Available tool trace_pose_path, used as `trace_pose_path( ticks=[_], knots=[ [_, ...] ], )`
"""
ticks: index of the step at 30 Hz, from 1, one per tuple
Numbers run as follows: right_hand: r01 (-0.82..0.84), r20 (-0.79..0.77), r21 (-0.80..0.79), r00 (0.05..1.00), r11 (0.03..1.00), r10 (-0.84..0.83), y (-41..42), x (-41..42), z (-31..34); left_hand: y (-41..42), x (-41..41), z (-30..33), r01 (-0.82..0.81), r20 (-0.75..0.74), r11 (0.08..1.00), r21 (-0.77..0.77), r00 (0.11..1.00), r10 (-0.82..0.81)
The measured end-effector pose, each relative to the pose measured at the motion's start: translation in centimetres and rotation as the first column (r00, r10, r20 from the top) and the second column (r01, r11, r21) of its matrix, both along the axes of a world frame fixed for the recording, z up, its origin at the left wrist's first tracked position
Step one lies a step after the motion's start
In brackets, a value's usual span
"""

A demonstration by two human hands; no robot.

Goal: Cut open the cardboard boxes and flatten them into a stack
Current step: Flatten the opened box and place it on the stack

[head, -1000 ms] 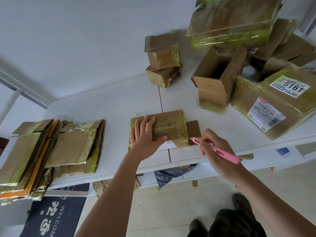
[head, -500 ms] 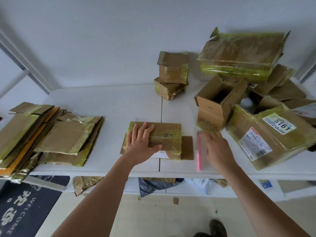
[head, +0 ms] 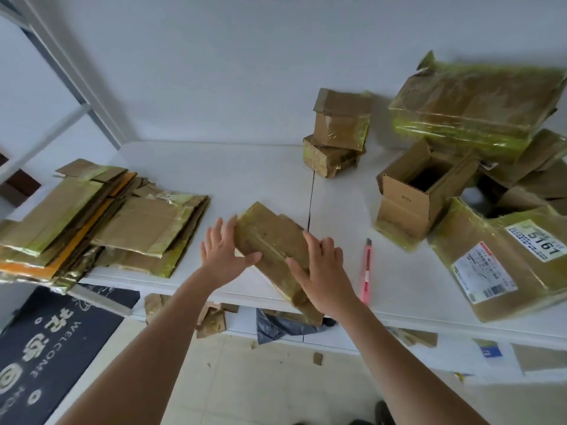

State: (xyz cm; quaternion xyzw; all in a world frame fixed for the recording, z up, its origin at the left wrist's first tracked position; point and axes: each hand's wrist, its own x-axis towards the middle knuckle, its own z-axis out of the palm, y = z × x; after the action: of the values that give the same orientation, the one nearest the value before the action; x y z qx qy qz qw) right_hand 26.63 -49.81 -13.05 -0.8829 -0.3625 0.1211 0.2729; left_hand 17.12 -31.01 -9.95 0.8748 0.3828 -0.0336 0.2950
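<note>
Grip: my left hand (head: 225,256) and right hand (head: 322,273) clasp the flattened brown taped cardboard box (head: 270,243).
Next: keep it flat between both palms, carry to flattened-cardboard stack (head: 101,222) left of grip.

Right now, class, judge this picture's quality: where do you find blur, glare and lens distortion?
Head view: wide-angle bending bows the table edge; glare streaks the yellow-green tape on the large taped box; slight motion blur softens the 5161 label; light is soft, shadows faint.
</note>
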Motion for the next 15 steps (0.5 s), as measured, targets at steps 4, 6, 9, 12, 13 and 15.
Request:
trace_pose_path(
  ticks=[4,6,9,12,13,15],
  knots=[
    [0.048,0.011,-0.009,0.999,0.999,-0.048,0.5,-2.0,0.2,-0.6,-1.1,0.6,-0.294,0.093,0.809,-0.508,0.916,0.391],
    [0.020,0.024,-0.030,1.000,0.999,-0.019,0.7,-1.6,0.9,-1.7,-1.0,0.4,-0.346,0.075,0.567,-0.747,0.804,0.590],
    [-0.050,0.069,-0.131,0.996,0.990,0.059,1.0,-0.5,2.2,-2.7,-0.3,-0.6,-0.397,0.048,0.435,-0.809,0.692,0.720],
    [-0.140,-0.003,-0.088,0.990,0.986,0.140,2.1,0.6,3.3,-3.1,0.0,-0.7,-0.430,0.073,0.483,-0.762,0.685,0.725],
    [-0.163,-0.035,-0.055,0.986,0.985,0.161,2.7,0.8,3.5,-3.1,-0.1,-0.6,-0.434,0.078,0.485,-0.760,0.679,0.730],
    [-0.176,-0.076,-0.038,0.982,0.984,0.173,3.7,1.0,3.8,-3.1,-0.2,-0.3,-0.440,0.086,0.483,-0.757,0.666,0.741]
  ],
)
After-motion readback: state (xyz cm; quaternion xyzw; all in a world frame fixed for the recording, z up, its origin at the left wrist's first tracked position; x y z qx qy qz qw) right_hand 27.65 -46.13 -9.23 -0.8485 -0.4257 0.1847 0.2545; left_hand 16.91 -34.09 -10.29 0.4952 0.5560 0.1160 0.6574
